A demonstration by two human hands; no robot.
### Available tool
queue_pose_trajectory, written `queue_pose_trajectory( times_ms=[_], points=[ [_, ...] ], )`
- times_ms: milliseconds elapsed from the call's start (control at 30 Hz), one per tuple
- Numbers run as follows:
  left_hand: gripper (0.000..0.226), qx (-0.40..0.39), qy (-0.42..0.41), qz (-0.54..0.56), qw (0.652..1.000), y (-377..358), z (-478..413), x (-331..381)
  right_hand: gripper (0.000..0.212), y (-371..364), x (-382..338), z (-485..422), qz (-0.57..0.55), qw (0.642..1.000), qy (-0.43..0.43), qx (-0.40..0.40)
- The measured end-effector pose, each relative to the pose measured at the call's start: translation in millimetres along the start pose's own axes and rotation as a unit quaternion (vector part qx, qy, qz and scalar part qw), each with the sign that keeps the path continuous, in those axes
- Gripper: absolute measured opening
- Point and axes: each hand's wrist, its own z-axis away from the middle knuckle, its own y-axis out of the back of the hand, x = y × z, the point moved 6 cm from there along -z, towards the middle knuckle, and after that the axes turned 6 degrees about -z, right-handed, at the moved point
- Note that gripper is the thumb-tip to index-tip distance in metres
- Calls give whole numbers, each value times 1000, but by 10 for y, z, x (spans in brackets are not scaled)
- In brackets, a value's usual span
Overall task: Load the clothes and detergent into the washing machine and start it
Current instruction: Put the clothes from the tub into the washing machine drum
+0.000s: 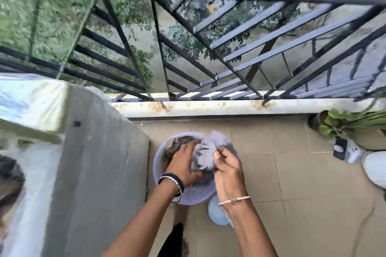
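Right hand (pixel 227 166) pinching cloth (pixel 203 157), left hand (pixel 182 164) touching

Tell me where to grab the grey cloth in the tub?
Grab the grey cloth at its bunched top, coming straight down from above. It looks heaped higher than the rim of the tub, and the round wall blocks the sides.

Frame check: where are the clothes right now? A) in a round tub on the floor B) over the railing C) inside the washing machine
A: the brown garment lies in the tub on the floor, and the right hand pinches the grey garment at its top.
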Motion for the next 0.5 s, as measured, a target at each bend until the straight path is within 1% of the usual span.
queue_pose_trajectory(
  times_ms=[33, 67, 133, 167, 367, 433, 467, 500],
  points=[
    [85, 14, -12, -6, 1000, 89, 124, 160, 50, -152, -155, 173, 12, 1000, 21, -16],
    [76, 33, -22, -7, 999, 162, 226, 296, 35, -275, -294, 310, 24, 998, 46, -30],
    [47, 94, -25, -18, 995, 404, 505, 569, 7, -505, -613, 658, 49, 991, 103, -68],
    [38, 126, -22, -24, 992, 530, 654, 675, 3, -604, -769, 839, 60, 986, 129, -84],
    [49, 261, -34, -31, 964, 1211, 1499, 1147, 14, -991, -1486, 1879, 103, 949, 250, -160],
    [52, 315, -59, -36, 946, 1500, 1801, 1350, 23, -1008, -1652, 2161, 105, 941, 269, -176],
    [52, 345, -78, -37, 935, 1657, 1965, 1459, 29, -986, -1717, 2297, 120, 935, 281, -179],
    [47, 372, -91, -38, 923, 1818, 2128, 1550, 36, -927, -1746, 2409, 155, 927, 295, -172]
  ],
)
